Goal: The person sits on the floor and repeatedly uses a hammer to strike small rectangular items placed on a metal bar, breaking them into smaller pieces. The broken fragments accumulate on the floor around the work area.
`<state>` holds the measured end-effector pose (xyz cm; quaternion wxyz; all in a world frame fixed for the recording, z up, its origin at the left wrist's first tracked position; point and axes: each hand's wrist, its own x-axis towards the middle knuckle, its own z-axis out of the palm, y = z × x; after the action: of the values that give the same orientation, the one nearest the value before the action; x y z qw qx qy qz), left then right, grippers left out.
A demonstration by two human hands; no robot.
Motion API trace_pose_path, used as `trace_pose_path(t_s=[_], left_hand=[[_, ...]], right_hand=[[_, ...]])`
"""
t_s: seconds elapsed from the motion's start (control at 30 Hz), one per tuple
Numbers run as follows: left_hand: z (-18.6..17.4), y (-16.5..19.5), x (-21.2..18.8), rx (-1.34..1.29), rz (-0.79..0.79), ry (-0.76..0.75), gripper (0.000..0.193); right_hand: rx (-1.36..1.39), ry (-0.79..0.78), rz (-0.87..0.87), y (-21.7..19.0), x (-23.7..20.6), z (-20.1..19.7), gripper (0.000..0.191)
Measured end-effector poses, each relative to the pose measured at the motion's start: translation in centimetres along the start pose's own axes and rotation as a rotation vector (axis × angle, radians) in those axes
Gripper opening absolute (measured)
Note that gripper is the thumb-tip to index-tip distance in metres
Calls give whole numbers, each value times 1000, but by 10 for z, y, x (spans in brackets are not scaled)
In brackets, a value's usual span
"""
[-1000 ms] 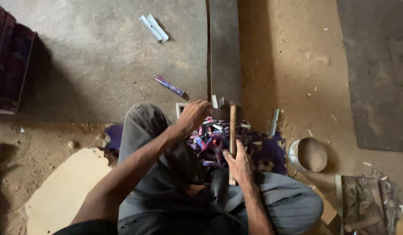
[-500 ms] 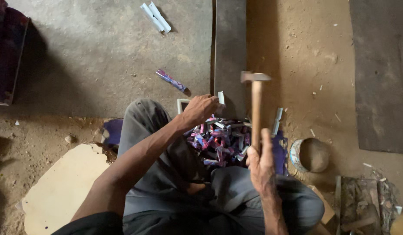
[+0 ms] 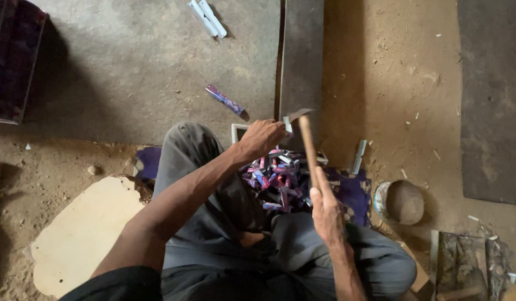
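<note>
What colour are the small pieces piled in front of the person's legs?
Mostly purple and pink, some silvery. The pile of small pieces shows in the head view, beside the right hand holding the hammer.

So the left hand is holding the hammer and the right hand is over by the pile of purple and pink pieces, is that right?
Not quite: the hands are swapped. In the head view the right hand grips the hammer by its wooden handle, and the left hand is at the far edge of the pile of purple and pink pieces.
</note>
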<state>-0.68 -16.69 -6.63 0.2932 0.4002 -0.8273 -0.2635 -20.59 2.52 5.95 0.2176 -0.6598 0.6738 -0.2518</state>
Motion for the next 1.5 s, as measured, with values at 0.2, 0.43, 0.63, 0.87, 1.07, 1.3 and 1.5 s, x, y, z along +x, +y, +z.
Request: trace_pose_path(t_s=[0.2,0.43,0.63,0.87,1.07,1.3,1.5], left_hand=[[1,0,-3,-67,-32,-2,18],[-8,2,-10,-100,11,46,22],[-15,8,-14,-174,-38,42,26],[-10,1,-16,-170,-12,58,26],[-5,-1,-17,-144,-34,59,27],[-14,5,-21,-142,-25,17,26],[-10,13,-19,-585,-336,95,34]], right_hand=[[-80,36,48,-9,-7,-6,51],[30,76,19,2,-17,-4,51],[97,24,185,12,-43,8,51],[51,120,10,17,-58,17,50],[113,157,-32,21,-56,26,48],[54,93,92,25,-52,27,50],[98,80,226,35,-51,33,51]])
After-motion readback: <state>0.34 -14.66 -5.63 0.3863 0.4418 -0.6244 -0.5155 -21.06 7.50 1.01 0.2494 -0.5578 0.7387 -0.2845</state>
